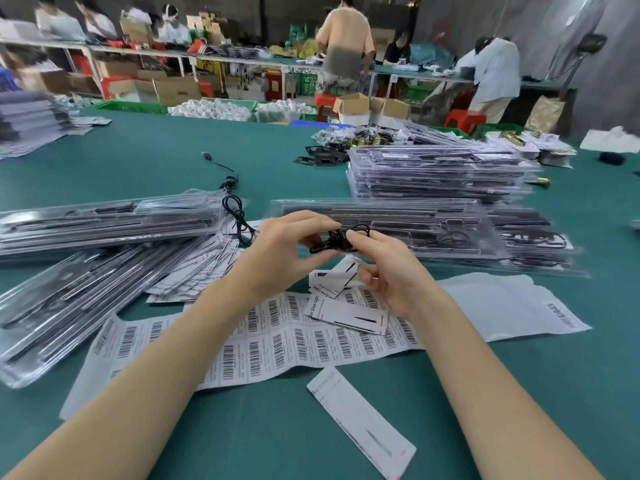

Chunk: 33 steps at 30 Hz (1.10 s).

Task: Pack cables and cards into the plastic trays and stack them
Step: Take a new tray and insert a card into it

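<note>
Both hands meet above the green bench (145, 161), sharing a small coiled black cable (334, 240). The left hand (284, 247) pinches the bundle between thumb and forefinger, and the right hand (391, 271) pinches its other side with thumb and fingertip (the remaining fingers curl loosely below). The cable hangs just in front of a clear plastic tray (388, 223) lying flat, itself loaded with long black strips. Under the hands lie white printed cards (349, 306) on a sheet of barcode labels (270, 344); one more card (360, 420) lies apart, nearer the person. A tall stack of filled clear trays (440, 174) stands behind on the right, and more trays (104, 223) sprawl to the left.
</note>
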Each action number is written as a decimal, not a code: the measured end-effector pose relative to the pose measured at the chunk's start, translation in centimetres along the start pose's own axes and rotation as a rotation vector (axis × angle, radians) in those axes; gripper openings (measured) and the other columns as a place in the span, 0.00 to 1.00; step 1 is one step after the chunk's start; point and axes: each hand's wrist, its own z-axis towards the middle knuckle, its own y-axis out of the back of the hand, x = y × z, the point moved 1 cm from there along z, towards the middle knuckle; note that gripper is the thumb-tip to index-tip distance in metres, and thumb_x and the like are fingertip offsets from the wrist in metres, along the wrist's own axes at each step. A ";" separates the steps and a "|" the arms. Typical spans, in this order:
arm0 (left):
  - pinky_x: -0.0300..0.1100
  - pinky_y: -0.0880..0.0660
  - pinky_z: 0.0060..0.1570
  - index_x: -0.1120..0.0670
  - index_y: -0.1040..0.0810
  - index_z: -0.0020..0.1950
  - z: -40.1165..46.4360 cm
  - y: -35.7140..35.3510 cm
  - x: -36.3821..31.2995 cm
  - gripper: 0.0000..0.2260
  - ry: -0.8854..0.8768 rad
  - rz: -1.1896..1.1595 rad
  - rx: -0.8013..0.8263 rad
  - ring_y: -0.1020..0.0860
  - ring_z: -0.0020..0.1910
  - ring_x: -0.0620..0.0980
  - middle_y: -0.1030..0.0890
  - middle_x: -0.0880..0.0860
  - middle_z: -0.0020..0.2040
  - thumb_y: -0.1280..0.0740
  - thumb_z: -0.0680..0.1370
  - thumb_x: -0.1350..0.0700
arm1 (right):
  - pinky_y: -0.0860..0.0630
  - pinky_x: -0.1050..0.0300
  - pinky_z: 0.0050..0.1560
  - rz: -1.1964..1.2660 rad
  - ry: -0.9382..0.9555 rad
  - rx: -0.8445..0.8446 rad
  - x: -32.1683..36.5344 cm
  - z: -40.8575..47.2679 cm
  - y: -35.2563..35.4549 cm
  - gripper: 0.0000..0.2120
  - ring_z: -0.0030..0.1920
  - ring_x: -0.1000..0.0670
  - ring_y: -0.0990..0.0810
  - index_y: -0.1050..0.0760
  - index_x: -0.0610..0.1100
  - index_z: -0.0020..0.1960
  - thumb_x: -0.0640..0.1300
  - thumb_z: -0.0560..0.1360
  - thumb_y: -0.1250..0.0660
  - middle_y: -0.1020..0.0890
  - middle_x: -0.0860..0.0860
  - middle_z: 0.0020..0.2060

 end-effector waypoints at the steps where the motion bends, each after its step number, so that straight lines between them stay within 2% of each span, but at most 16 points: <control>1: 0.35 0.21 0.52 0.58 0.17 0.62 0.0 -0.1 -0.2 0.16 -0.001 -0.003 0.002 0.19 0.48 0.40 0.16 0.50 0.54 0.24 0.75 0.59 | 0.33 0.66 0.23 -0.023 0.016 0.006 0.1 0.0 0.1 0.10 0.24 0.56 0.28 0.19 0.45 0.56 0.50 0.79 0.30 0.17 0.52 0.45; 4: 0.36 0.20 0.50 0.56 0.18 0.64 0.2 -0.2 -0.6 0.16 0.023 -0.022 0.010 0.20 0.46 0.39 0.16 0.48 0.52 0.25 0.76 0.57 | 0.28 0.64 0.27 -0.091 0.077 0.034 0.5 -0.3 0.5 0.10 0.28 0.53 0.22 0.18 0.46 0.55 0.50 0.79 0.30 0.14 0.53 0.45; 6: 0.39 0.19 0.48 0.55 0.16 0.61 0.3 -0.2 -0.7 0.14 0.042 -0.026 0.023 0.19 0.44 0.40 0.16 0.47 0.49 0.25 0.76 0.57 | 0.25 0.62 0.28 -0.230 0.141 0.010 0.8 -0.5 0.7 0.08 0.30 0.53 0.19 0.18 0.48 0.53 0.51 0.79 0.31 0.14 0.55 0.43; 8: 0.40 0.19 0.46 0.55 0.15 0.59 0.3 -0.1 -0.5 0.12 0.073 -0.022 0.045 0.19 0.42 0.42 0.16 0.47 0.47 0.25 0.76 0.58 | 0.25 0.62 0.30 -0.480 0.283 -0.091 1.2 -0.7 1.3 0.06 0.32 0.56 0.18 0.19 0.51 0.51 0.51 0.80 0.33 0.15 0.56 0.43; 10: 0.41 0.19 0.47 0.55 0.15 0.59 0.2 0.1 -0.1 0.12 0.122 -0.044 0.051 0.18 0.42 0.43 0.15 0.48 0.47 0.25 0.76 0.59 | 0.25 0.61 0.36 -0.862 0.441 -0.201 1.7 -0.7 2.3 0.06 0.37 0.60 0.20 0.21 0.58 0.53 0.52 0.78 0.33 0.17 0.61 0.47; 12: 0.40 0.18 0.47 0.54 0.15 0.59 0.0 0.3 0.3 0.12 0.153 -0.065 0.073 0.18 0.42 0.43 0.15 0.47 0.48 0.25 0.75 0.58 | 0.29 0.58 0.42 -1.313 0.498 -0.247 1.8 -0.8 2.9 0.10 0.48 0.57 0.24 0.22 0.61 0.55 0.55 0.74 0.32 0.20 0.63 0.51; 14: 0.39 0.19 0.47 0.53 0.15 0.59 0.0 0.3 0.4 0.12 0.158 -0.075 0.119 0.18 0.43 0.42 0.15 0.46 0.48 0.25 0.76 0.57 | 0.33 0.56 0.43 -1.480 0.552 -0.325 1.6 -0.7 3.1 0.11 0.54 0.53 0.27 0.22 0.61 0.55 0.55 0.74 0.30 0.20 0.61 0.52; 17: 0.40 0.18 0.47 0.51 0.15 0.59 0.1 0.1 0.3 0.12 0.141 -0.082 0.149 0.18 0.43 0.43 0.15 0.45 0.49 0.25 0.76 0.56 | 0.36 0.54 0.48 -1.412 0.643 -0.363 1.0 -0.6 3.4 0.08 0.55 0.51 0.28 0.21 0.59 0.54 0.51 0.75 0.29 0.20 0.60 0.49; 21: 0.40 0.19 0.48 0.54 0.15 0.59 0.2 0.2 -0.1 0.11 0.037 -0.036 0.139 0.18 0.44 0.42 0.15 0.47 0.51 0.26 0.77 0.57 | 0.30 0.53 0.46 -1.295 0.669 -0.330 0.9 -0.8 4.3 0.05 0.48 0.54 0.27 0.21 0.58 0.47 0.47 0.75 0.29 0.21 0.61 0.42; 25: 0.46 0.19 0.50 0.58 0.16 0.61 -0.3 -0.2 -1.1 0.12 -0.135 0.068 0.084 0.17 0.50 0.48 0.15 0.51 0.54 0.27 0.78 0.58 | 0.29 0.54 0.45 -1.183 0.568 -0.188 1.7 -1.5 6.0 0.06 0.46 0.55 0.26 0.20 0.58 0.43 0.47 0.75 0.28 0.20 0.61 0.40; 28: 0.48 0.18 0.46 0.58 0.17 0.61 -1.3 -1.1 -2.1 0.11 -0.255 0.203 0.033 0.17 0.50 0.51 0.16 0.53 0.55 0.29 0.80 0.58 | 0.25 0.52 0.46 -1.108 0.517 -0.117 2.5 -2.4 7.3 0.06 0.42 0.56 0.24 0.18 0.59 0.42 0.48 0.74 0.26 0.19 0.60 0.41; 33: 0.50 0.18 0.40 0.58 0.17 0.61 -2.1 -1.6 -2.9 0.11 -0.332 0.277 0.026 0.17 0.47 0.53 0.16 0.53 0.55 0.30 0.80 0.58 | 0.26 0.54 0.45 -1.111 0.446 -0.074 2.8 -3.2 8.1 0.07 0.38 0.57 0.25 0.18 0.61 0.40 0.50 0.73 0.26 0.19 0.61 0.38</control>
